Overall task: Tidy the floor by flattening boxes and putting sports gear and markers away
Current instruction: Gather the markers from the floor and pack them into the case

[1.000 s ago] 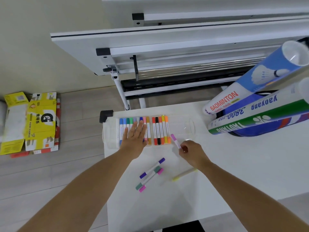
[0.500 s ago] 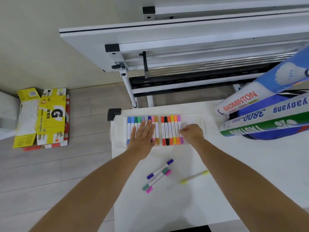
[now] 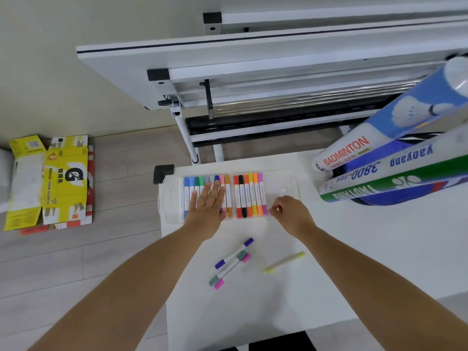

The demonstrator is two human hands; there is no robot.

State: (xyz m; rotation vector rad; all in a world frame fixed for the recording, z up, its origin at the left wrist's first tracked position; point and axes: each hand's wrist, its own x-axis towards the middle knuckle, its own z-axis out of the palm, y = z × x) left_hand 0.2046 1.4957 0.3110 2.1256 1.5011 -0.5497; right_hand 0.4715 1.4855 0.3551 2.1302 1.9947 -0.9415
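A clear marker case [image 3: 281, 188] lies on the white table [image 3: 354, 249], filled with two rows of coloured markers. My left hand [image 3: 209, 206] lies flat with straight fingers on the left row. My right hand [image 3: 288, 212] hovers at the case's lower right, fingers loosely curled, holding nothing, just beside the light purple marker [image 3: 262, 193] at the end of the right row. Loose on the table lie a purple marker [image 3: 234, 253], a teal marker [image 3: 228, 268], a pink marker [image 3: 231, 271] and a yellow-green marker [image 3: 285, 262].
Shuttlecock tubes [image 3: 379, 145] lean over a blue bag [image 3: 405, 196] at the table's right. Flattened yellow boxes [image 3: 50, 181] lie stacked on the wooden floor at left. A white folded table frame [image 3: 253, 79] stands behind.
My right hand carried the light purple marker to the case, set it at the end of the right row and let go. The left hand stayed flat on the left row.
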